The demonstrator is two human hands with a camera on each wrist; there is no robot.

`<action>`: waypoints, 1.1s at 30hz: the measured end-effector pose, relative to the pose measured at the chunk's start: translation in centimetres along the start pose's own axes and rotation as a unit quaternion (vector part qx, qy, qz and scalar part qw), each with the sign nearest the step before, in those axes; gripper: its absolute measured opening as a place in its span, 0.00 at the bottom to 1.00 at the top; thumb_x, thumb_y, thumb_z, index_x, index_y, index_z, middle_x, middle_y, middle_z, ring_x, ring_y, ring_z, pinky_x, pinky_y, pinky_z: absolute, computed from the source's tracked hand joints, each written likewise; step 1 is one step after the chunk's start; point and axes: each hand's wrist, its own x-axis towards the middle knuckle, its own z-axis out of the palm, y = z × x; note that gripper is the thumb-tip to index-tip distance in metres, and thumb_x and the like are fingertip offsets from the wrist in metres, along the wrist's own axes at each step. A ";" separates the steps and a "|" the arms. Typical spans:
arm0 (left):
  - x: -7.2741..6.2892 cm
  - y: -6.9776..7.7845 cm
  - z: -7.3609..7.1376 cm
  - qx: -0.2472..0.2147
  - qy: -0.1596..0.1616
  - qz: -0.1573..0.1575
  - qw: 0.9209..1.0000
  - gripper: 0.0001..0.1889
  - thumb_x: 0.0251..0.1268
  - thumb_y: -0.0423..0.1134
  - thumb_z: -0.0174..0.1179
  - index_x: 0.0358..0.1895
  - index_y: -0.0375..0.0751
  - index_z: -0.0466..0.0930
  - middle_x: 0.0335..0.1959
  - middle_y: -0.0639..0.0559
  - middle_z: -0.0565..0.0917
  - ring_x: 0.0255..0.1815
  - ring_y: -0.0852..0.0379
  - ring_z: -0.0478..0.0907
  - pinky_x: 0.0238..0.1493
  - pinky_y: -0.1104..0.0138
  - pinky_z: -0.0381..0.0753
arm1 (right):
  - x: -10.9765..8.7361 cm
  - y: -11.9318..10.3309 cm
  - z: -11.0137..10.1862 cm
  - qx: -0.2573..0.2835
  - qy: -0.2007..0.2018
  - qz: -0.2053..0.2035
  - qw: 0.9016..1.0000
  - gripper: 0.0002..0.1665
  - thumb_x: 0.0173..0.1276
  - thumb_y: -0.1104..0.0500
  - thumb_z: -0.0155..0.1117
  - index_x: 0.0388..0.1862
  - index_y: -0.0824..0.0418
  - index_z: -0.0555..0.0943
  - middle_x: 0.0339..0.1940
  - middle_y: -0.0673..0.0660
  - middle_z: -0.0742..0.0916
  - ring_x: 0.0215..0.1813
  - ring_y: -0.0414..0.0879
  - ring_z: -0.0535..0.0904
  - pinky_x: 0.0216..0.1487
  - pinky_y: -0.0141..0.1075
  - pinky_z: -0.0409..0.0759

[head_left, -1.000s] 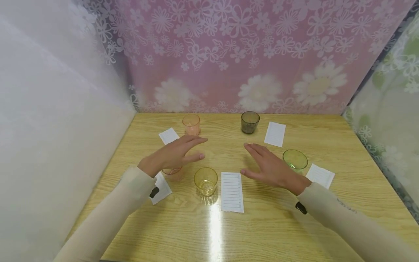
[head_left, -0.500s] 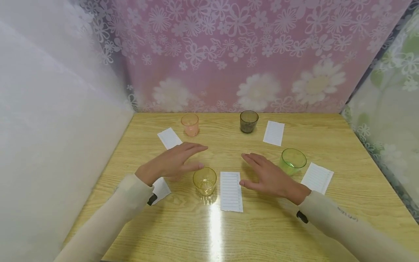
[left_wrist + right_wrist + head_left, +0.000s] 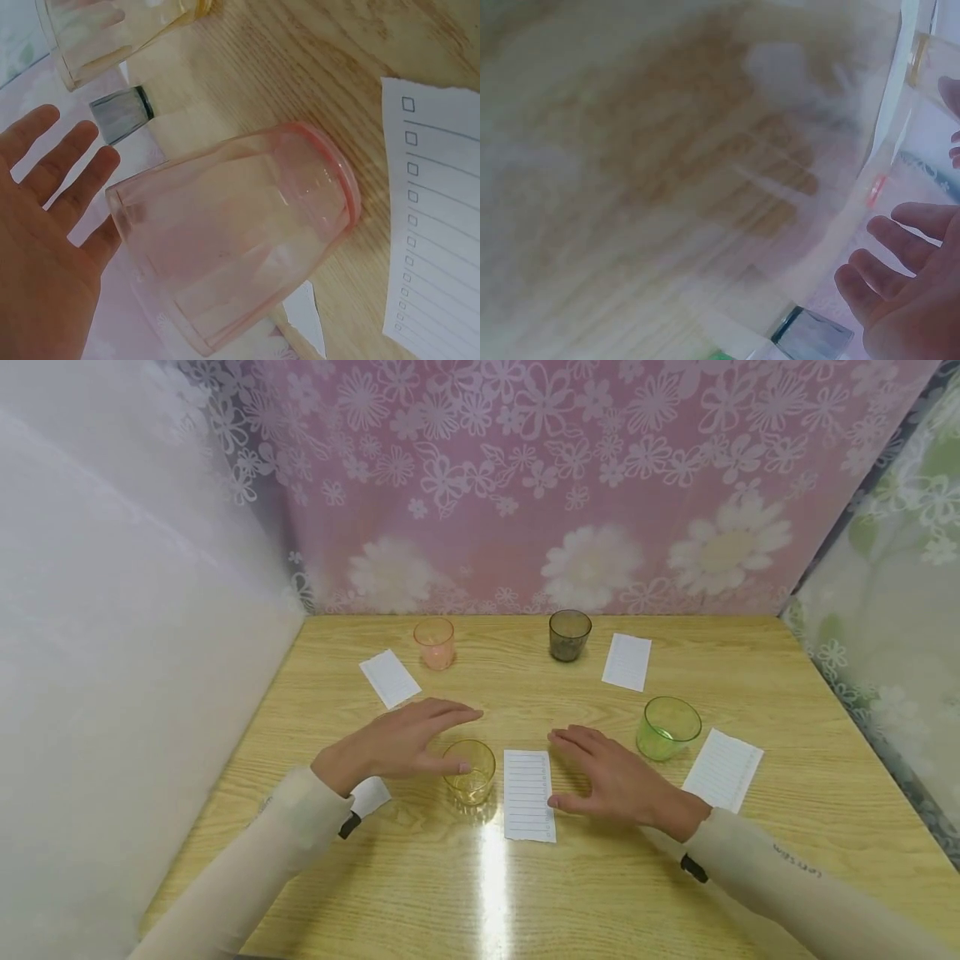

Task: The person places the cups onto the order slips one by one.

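One clear yellow tapered tumbler (image 3: 472, 791), of glass or hard plastic, stands upright slightly below the centre of the head view. The left hand (image 3: 401, 743) is beside it, fingers extended and thumb overlapping it in the picture; whether they touch cannot be told, but the hand grips nothing. The right hand (image 3: 618, 777), right of centre, is likewise unclenched and without any load, nearest the long white lined paper slip (image 3: 528, 810).

The tumbler should be light and stiff, its smooth wall likely to slip under the fingertips and, if glass, liable to chip when knocked. The surest hold would be thumb and fingers round the wall just below the rim, squeezing gently.

Four tumblers show in the head view: the yellow one, a clear peach tumbler (image 3: 435, 650) at upper left of centre, a smoky grey tumbler (image 3: 568, 643) at upper right of centre and a clear green tumbler (image 3: 662, 742) at right. A fifth, a clear pink thick-based tumbler (image 3: 232, 232), fills the middle of the left wrist view; the left hand probably hides it from the head camera. Five paper slips lie on the pale wooden table (image 3: 420, 893): the long one, an upper-left slip (image 3: 390, 678), an upper-right slip (image 3: 626, 662), a right-hand slip (image 3: 726, 767) and a partly covered lower-left slip (image 3: 371, 796).
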 end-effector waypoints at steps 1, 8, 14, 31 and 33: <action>-0.1 0.0 0.1 0.003 -0.003 -0.002 1.000 0.42 0.75 0.73 0.59 0.87 0.65 0.62 0.85 0.57 0.68 0.87 0.50 0.64 0.83 0.43 0.68 | -0.1 -0.1 0.1 -0.002 -0.003 -0.002 1.000 0.55 0.72 0.30 0.72 0.85 0.63 0.70 0.82 0.62 0.76 0.82 0.66 0.71 0.76 0.64 0.75; -0.3 0.4 0.5 0.008 -0.030 0.012 0.999 0.49 0.68 0.75 0.64 0.87 0.60 0.63 0.85 0.55 0.69 0.85 0.47 0.66 0.82 0.44 0.69 | -0.3 -0.5 0.7 -0.010 -0.017 -0.022 1.000 0.56 0.70 0.29 0.72 0.83 0.64 0.71 0.82 0.62 0.77 0.82 0.66 0.71 0.76 0.64 0.75; -0.2 0.6 0.9 0.009 -0.027 0.030 0.999 0.50 0.64 0.73 0.70 0.85 0.54 0.67 0.81 0.52 0.74 0.82 0.46 0.71 0.81 0.45 0.72 | -0.4 -0.7 1.1 -0.036 -0.018 -0.037 0.999 0.57 0.69 0.28 0.73 0.82 0.64 0.72 0.81 0.61 0.77 0.82 0.65 0.72 0.77 0.61 0.76; 0.2 0.4 1.6 0.016 -0.014 0.047 0.999 0.47 0.61 0.68 0.76 0.80 0.49 0.74 0.72 0.54 0.82 0.73 0.51 0.78 0.73 0.50 0.79 | -0.8 -0.8 1.5 -0.056 -0.037 -0.039 0.997 0.57 0.71 0.25 0.69 0.82 0.64 0.73 0.83 0.59 0.76 0.82 0.64 0.71 0.77 0.61 0.75; 0.2 0.4 1.6 0.019 -0.012 0.048 0.999 0.47 0.62 0.68 0.76 0.79 0.50 0.75 0.71 0.55 0.81 0.73 0.51 0.78 0.73 0.51 0.79 | -0.7 -0.7 1.4 -0.058 -0.037 -0.037 0.997 0.57 0.71 0.25 0.69 0.82 0.64 0.73 0.84 0.59 0.76 0.83 0.65 0.70 0.77 0.62 0.75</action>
